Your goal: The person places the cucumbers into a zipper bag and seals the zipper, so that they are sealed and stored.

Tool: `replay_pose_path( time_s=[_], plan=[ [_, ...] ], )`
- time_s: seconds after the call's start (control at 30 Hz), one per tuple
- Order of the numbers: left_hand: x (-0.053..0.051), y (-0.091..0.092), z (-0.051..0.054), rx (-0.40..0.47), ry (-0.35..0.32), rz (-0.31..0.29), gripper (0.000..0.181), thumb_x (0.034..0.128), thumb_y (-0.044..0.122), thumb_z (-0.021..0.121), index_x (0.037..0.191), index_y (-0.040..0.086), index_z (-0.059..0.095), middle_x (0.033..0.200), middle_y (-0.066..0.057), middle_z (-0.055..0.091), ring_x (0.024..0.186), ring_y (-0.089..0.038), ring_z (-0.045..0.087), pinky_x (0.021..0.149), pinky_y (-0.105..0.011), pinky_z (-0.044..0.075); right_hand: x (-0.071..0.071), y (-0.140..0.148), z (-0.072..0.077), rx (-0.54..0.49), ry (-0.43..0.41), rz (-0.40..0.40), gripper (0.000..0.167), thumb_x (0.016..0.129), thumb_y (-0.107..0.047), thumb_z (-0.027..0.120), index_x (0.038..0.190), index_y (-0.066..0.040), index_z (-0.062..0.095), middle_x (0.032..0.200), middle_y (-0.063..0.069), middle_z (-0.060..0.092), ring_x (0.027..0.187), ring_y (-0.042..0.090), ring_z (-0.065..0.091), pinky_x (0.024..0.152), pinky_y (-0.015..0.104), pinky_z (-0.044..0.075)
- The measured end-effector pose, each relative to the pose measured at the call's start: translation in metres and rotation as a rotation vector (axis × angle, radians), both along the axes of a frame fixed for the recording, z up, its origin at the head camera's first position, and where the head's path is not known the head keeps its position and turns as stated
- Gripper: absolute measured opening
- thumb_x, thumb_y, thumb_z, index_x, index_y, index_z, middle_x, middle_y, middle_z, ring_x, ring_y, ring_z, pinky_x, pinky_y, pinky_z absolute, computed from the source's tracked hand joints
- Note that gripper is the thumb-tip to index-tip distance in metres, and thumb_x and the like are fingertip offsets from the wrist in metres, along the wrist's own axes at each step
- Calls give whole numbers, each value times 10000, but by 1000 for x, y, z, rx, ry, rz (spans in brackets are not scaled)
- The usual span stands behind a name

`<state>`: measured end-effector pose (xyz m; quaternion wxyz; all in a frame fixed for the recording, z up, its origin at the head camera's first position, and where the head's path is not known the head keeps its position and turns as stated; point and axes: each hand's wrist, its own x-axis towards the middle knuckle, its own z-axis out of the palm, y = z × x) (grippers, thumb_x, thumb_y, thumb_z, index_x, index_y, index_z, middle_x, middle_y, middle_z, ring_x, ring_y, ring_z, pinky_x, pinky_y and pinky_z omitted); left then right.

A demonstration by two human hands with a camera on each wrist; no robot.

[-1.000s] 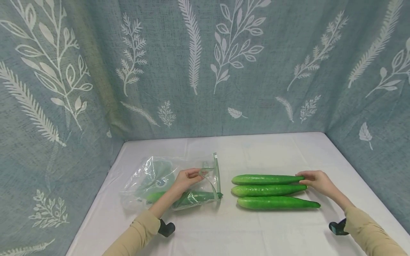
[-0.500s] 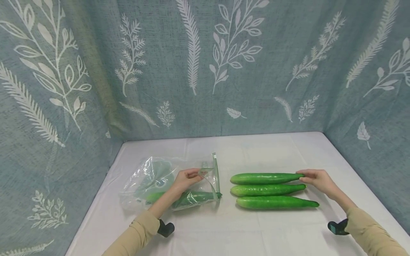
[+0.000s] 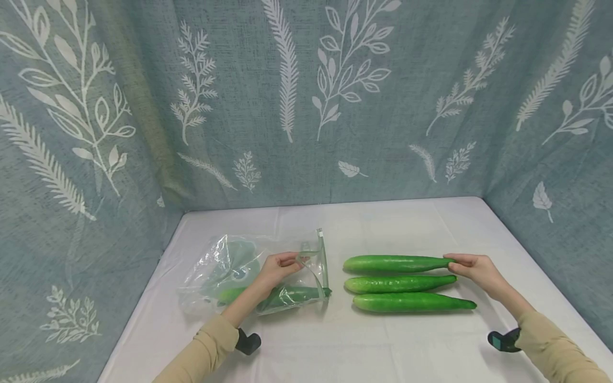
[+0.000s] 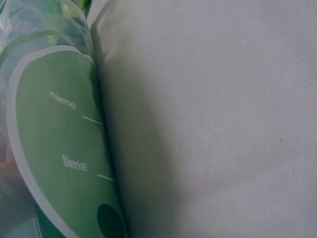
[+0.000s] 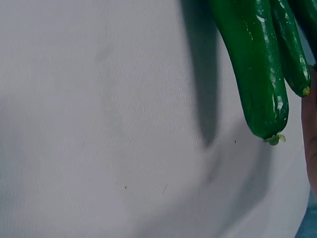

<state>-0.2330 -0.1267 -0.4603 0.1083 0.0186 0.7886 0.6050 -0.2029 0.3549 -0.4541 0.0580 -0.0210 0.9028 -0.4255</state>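
My left hand (image 3: 274, 274) pinches the edge of a clear zip bag (image 3: 280, 242) at its mouth, on the right side. Inside the bag a cucumber (image 3: 294, 297) lies lengthwise, partly covered by my forearm. The bag's green label (image 4: 59, 139) with "name" and "time" fills the left of the left wrist view. With fingertips and thumb, my right hand (image 3: 479, 274) grips the right end of the farthest cucumber (image 3: 392, 263). Closer to me lie a middle cucumber (image 3: 399, 284) and a near cucumber (image 3: 412, 302). The right wrist view shows cucumber ends beside the hand (image 5: 310, 131).
Everything lies on a white-covered table (image 3: 335, 351). A blue-green curtain (image 3: 306, 159) with white leaf prints surrounds its back and sides. Dark wrist devices show below both sleeves, the left device (image 3: 248, 341) and the right device (image 3: 504, 340).
The farthest cucumber has shifted slightly away from me in my right hand, widening the gap to the middle one. My left hand and the bag stay in place.
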Motion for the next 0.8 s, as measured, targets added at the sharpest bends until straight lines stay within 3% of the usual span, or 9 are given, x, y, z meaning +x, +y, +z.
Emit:
replay_pose_path(
  time_s=[0.23,0.5,0.8],
  plan=[
    [-1,1,-2,3,-5,1,321,846,90,661,1157,10,651,1133,-144,692,1204,-346,564,1051,-514,413,-1,1,1,-142,-34,5,556,946,-285,577,1336,93,460,1123,-12,687,891,-158,575,826,179,544],
    [-2,1,-3,-4,-6,0,332,844,113,672,1162,22,650,1138,-137,691,1210,-344,560,1054,-516,409,-3,-6,7,-161,-41,-1,579,953,-307,562,1343,104,442,1192,118,660,890,-159,575,857,222,549],
    [-2,-1,-3,-3,-10,2,364,847,101,663,1194,0,622,1199,-168,655,1220,-363,545,1055,-511,410,-4,-16,9,-158,-46,4,556,946,-301,575,1338,78,468,1184,130,664,884,-142,586,859,239,551]
  ],
)
